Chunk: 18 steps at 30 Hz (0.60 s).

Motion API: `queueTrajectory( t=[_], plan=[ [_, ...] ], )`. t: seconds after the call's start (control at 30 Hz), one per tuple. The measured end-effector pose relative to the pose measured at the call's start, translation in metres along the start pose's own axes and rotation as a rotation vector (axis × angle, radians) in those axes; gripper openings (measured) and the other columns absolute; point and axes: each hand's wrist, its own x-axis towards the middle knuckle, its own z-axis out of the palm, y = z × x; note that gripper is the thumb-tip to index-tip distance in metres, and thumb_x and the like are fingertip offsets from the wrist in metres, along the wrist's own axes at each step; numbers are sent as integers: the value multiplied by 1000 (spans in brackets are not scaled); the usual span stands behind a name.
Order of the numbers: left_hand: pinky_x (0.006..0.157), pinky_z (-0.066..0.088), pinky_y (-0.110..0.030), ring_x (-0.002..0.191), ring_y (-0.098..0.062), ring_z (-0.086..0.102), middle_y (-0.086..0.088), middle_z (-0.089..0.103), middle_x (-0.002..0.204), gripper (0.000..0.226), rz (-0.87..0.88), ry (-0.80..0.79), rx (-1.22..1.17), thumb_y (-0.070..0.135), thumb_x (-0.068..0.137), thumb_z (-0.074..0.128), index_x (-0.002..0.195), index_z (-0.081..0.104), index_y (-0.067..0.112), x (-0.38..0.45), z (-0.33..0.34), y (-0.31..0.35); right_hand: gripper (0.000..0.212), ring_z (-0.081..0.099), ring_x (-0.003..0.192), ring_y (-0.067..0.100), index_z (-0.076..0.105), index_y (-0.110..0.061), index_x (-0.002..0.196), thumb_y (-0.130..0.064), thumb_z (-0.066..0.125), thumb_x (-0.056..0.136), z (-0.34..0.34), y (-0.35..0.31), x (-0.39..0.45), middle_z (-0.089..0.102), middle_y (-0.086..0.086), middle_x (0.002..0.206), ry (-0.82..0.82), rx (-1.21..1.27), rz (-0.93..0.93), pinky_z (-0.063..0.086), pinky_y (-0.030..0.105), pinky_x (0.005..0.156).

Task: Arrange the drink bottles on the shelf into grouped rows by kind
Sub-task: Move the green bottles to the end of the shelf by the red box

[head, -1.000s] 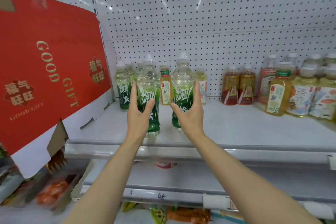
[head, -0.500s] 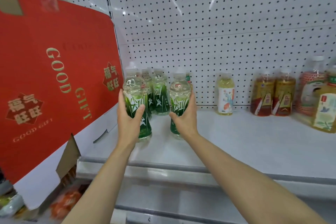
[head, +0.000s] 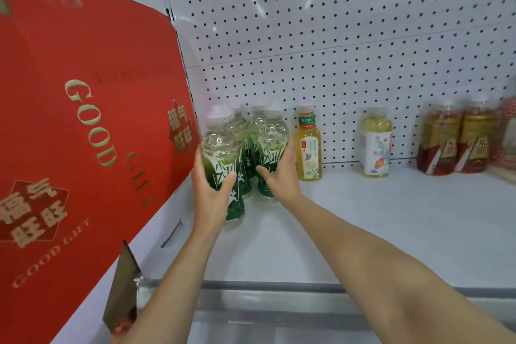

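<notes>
My left hand [head: 211,195] grips a clear bottle with a green bamboo label [head: 222,159], standing at the far left of the white shelf [head: 391,220]. My right hand [head: 280,176] grips a second bottle of the same kind [head: 272,145] just to its right. Two more green-label bottles [head: 245,131] stand close behind them against the pegboard. A yellow tea bottle with a green neck band [head: 308,145] stands right beside my right hand. Farther right stand a pale yellow bottle with a flowered label [head: 375,142] and two amber bottles [head: 458,139].
A big red "GOOD GIFT" carton [head: 83,134] leans in from the left, its edge touching my left hand's bottle. White pegboard [head: 335,22] backs the shelf. More bottles blur at the right edge [head: 506,134]. The shelf's metal front rail [head: 307,288] runs below my arms.
Both hands have carried the two green-label bottles left and back, up against the other green bottles by the red carton. The view has shifted left with them.
</notes>
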Motion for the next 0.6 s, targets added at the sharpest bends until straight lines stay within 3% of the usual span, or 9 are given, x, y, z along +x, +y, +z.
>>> queueTrajectory(
  t=[0.13,0.23,0.3,0.37,0.47,0.6],
  plan=[
    [119,28,-50,147,-7,24,18,25,159,86,-48,-15,-34,28,88,70,151,16,50,2,5,-10,102,3,141,6,-5,-10,152,-26,71,86,10,2,6,6,9,161,-8,-42,-19,5,24,113],
    [121,24,-50,148,-7,20,19,21,160,87,-53,-34,-19,26,90,70,152,13,47,6,4,-10,100,13,145,21,3,-12,152,-27,74,83,15,3,7,14,12,158,-16,-73,0,11,30,113],
    [120,25,-51,148,-8,21,19,21,160,90,-75,-78,-2,30,87,71,151,12,51,11,-1,-13,97,27,141,27,14,-11,150,-33,77,79,16,6,6,27,14,152,7,-168,55,23,36,113],
    [114,35,-53,143,-14,35,14,35,155,93,-134,-123,25,39,73,76,146,21,56,18,-9,-20,88,45,127,29,30,-8,141,-37,79,74,14,11,6,44,13,139,-10,-284,114,41,39,105],
    [105,46,-50,128,-19,52,4,52,139,86,-185,-162,173,33,69,84,142,38,36,18,-14,-24,73,56,107,24,41,-7,126,-36,81,72,8,12,4,55,10,120,-62,-310,164,50,34,88],
    [103,48,-48,124,-22,56,0,58,135,70,-190,-159,231,21,78,82,138,45,21,21,-10,-25,71,56,107,25,43,-5,124,-36,80,73,10,9,3,56,11,119,-46,-340,153,47,33,88]
  ],
)
